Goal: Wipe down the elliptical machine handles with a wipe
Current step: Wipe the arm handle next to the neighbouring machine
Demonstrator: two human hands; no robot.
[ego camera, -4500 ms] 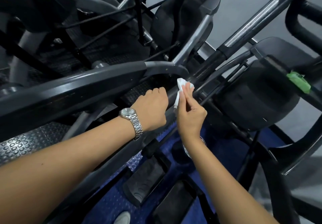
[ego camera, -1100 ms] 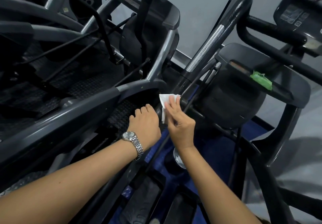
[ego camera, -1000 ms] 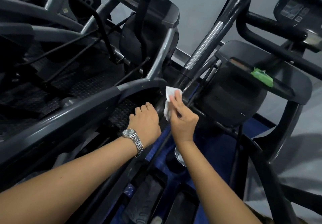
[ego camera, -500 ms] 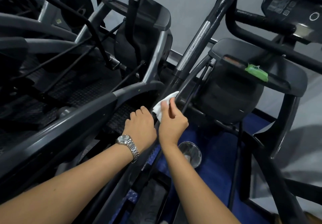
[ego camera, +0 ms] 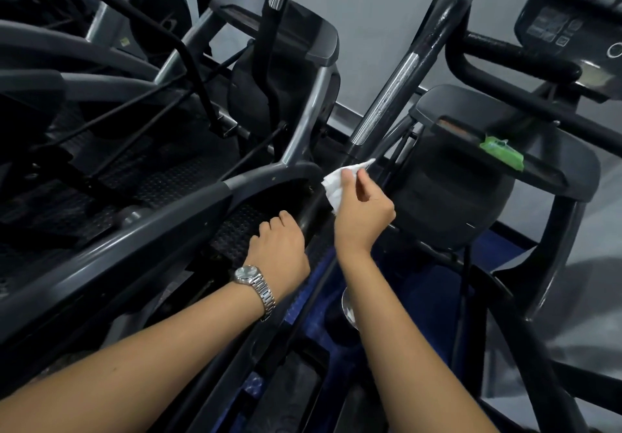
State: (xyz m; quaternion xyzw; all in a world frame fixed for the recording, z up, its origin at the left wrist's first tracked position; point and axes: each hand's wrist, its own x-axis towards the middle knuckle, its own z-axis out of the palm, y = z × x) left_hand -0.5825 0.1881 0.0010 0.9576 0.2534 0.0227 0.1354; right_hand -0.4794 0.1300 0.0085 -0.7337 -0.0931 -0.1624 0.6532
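A long black elliptical handle point(ego camera: 390, 96) with a worn silver section slants from the upper right down toward the centre. My right hand point(ego camera: 361, 210) pinches a crumpled white wipe point(ego camera: 336, 185) against the lower part of this handle, just below the silver section. My left hand point(ego camera: 279, 244), with a silver watch on its wrist, grips the same bar a little lower, fingers curled round it. A second handle point(ego camera: 269, 45) rises on the neighbouring machine at the upper middle.
The machine's console point(ego camera: 572, 25) and fixed black grip bar point(ego camera: 515, 58) sit at the upper right. A green packet point(ego camera: 501, 151) lies on the dark housing point(ego camera: 451, 176) to the right. Foot pedals point(ego camera: 296, 385) and blue floor lie below; another elliptical's grey frame point(ego camera: 134, 217) crowds the left.
My right hand has slid the wipe up and right along the handle since half a second ago. My left hand keeps its grip on the bar, and the view has tilted upward.
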